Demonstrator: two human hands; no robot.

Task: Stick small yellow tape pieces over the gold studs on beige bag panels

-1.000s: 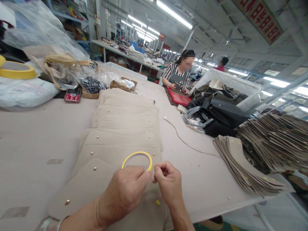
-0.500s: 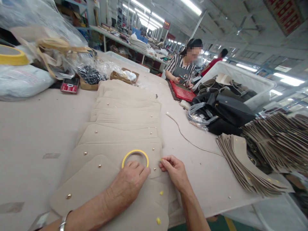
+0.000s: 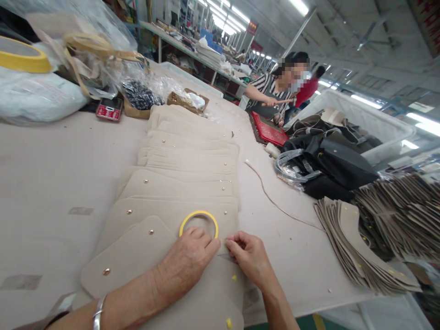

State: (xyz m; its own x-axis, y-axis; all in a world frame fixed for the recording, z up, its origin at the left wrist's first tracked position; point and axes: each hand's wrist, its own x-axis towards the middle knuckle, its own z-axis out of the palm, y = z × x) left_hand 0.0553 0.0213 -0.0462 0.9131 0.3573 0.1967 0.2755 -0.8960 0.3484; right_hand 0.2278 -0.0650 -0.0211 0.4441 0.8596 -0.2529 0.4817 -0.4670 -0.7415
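Yellow tape roll [image 3: 199,213] is sitting over the beige panels [image 3: 185,184], near side in the left hand [image 3: 189,254]; left fingers are curling down and gripping it, can't tell if the roll is touching the panels. Right hand [image 3: 250,256] is hovering or resting just beside it at the panels' right edge, thumb and forefinger pinching together; can't tell if anything is between them. Two yellow tape bits [image 3: 229,323] are showing on the nearest panel, below the hands. Panels are overlapping in a long row running away across the table [image 3: 51,183], gold studs [image 3: 106,271] showing on several. Silver bracelet [image 3: 98,313] is circling the left wrist. To the right, a thin cord [image 3: 271,198] is trailing over the tabletop toward a curved stack of strips [image 3: 357,247], and a black bag [image 3: 343,165] is lying behind that. Left side: a bigger yellow roll [image 3: 24,58] is resting on a plastic-wrapped bundle [image 3: 37,98], and a red device [image 3: 109,110] is lying near it beside a small box of black items [image 3: 137,97]. Farther back, a co-worker in stripes [image 3: 266,87] is holding a wooden-handled tool [image 3: 279,102] above a red board [image 3: 270,129].
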